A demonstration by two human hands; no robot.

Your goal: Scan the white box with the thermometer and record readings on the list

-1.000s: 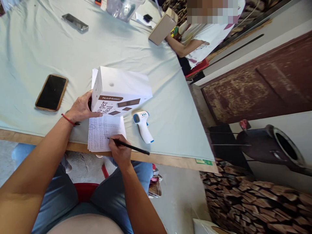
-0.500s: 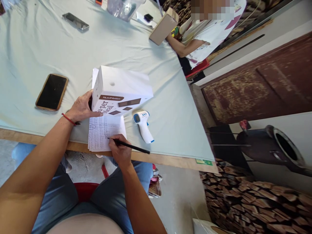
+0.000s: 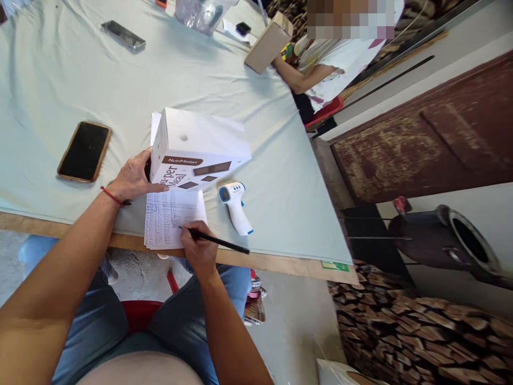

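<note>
My left hand (image 3: pixel 136 174) grips the near left end of a white box (image 3: pixel 208 133) with brown "NutriMotion" print, its thumb along the lower edge and the other fingers partly hidden behind. The box rests over the upper part of some paper sheets (image 3: pixel 164 216) covered in rows of handwriting. In my right hand (image 3: pixel 199 246) is a black pen (image 3: pixel 224 244), its tip on or just over the writing. Right of the paper lies a white and blue infrared thermometer (image 3: pixel 235 208). A phone in a gold-brown case (image 3: pixel 84 152) lies left of my left hand.
A pale cloth covers the table (image 3: pixel 280 208). Farther back are a second phone (image 3: pixel 123 36) and a clear plastic container (image 3: pixel 204 16). Another person (image 3: pixel 336 64) sits at the far right side, a hand by a cardboard box (image 3: pixel 269 43). Stacked firewood (image 3: pixel 436 342) stands lower right.
My right hand and the pen have shifted slightly to the right across the paper. My left hand keeps its hold on the white box.
</note>
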